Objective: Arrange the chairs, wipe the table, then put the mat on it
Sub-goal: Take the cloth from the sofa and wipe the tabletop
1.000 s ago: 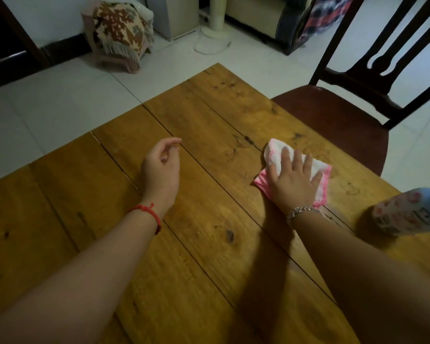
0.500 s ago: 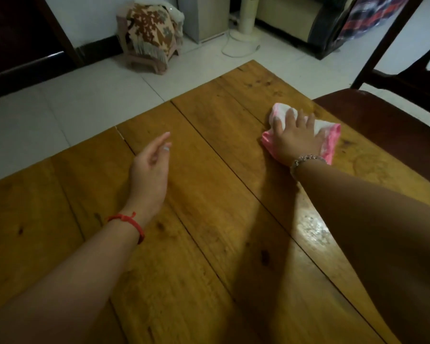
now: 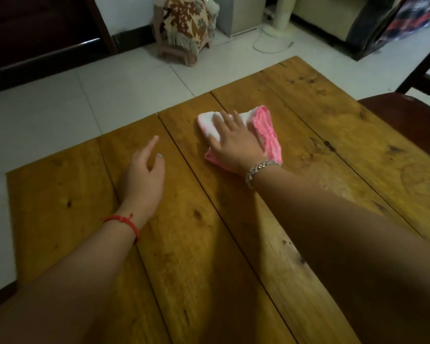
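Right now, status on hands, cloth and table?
Right hand flat on pink cloth, mid-table. Left hand open, empty. No mat visible. Nothing in the way.

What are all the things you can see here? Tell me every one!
table: one, yellow-brown wood planks, fills the near view
cloth: one, pink and white, on the table under the right hand
chair: one, dark wood, at the table's right edge
stool: one, pink, on the floor beyond the table
blanket: one, brown and cream with fringe, draped over the stool
fan base: one, cream, on the floor at the back, with a cord
floor: white tiles
red bracelet: one, on the left wrist
silver bracelet: one, on the right wrist
left hand: open, empty, above the table
right hand: flat, pressing on the cloth
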Tool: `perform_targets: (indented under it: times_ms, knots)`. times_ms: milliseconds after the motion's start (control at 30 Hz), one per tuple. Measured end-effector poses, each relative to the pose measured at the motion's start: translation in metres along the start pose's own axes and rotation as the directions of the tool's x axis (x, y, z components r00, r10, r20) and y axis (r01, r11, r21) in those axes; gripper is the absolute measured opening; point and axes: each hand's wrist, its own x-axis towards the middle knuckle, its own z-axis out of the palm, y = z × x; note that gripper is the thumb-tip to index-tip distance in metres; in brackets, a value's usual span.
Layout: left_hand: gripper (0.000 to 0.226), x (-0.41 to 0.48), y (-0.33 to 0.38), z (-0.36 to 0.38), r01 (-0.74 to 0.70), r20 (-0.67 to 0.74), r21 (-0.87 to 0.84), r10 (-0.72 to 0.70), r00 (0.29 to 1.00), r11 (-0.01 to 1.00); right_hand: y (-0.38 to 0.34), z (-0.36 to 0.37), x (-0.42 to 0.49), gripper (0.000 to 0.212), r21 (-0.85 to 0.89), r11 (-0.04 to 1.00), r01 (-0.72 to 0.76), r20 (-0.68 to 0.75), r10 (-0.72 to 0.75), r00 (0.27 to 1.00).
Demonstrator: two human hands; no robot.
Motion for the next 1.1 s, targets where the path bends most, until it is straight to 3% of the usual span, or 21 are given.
perform_targets:
  times_ms: [433,567,667,767,933,1100]
  knots:
    - [0.041,-0.021,-0.023,-0.052,0.044,-0.159,0.026,-0.04,0.986,0.999,-0.105,0.041,-0.063,0.057,0.085,0.957,0.279,0.129,-0.288,0.949]
    - [0.041,-0.035,-0.02,-0.061,0.075,-0.153,-0.038,-0.08,0.985,0.996,-0.131,0.051,-0.105,0.055,0.138,0.932,0.334,0.175,-0.355,0.918]
    - [0.041,-0.049,-0.021,-0.073,0.052,-0.106,-0.048,-0.056,0.993,0.998,-0.129,0.054,-0.13,0.053,0.076,0.93,0.36,0.167,-0.368,0.915]
    - [0.041,-0.065,-0.033,-0.08,0.02,-0.02,0.025,-0.02,1.0,0.999,-0.118,0.058,-0.151,0.053,0.009,0.943,0.332,0.121,-0.33,0.936]
    - [0.042,-0.097,-0.055,-0.083,0.011,0.098,0.21,-0.033,0.995,0.978,-0.097,0.058,-0.195,0.063,-0.078,0.987,0.14,0.085,-0.133,0.987]
    - [0.045,-0.117,-0.061,-0.078,-0.175,0.248,0.489,0.056,0.967,0.854,-0.073,0.055,-0.243,0.065,-0.123,0.988,-0.097,0.045,0.103,0.994]
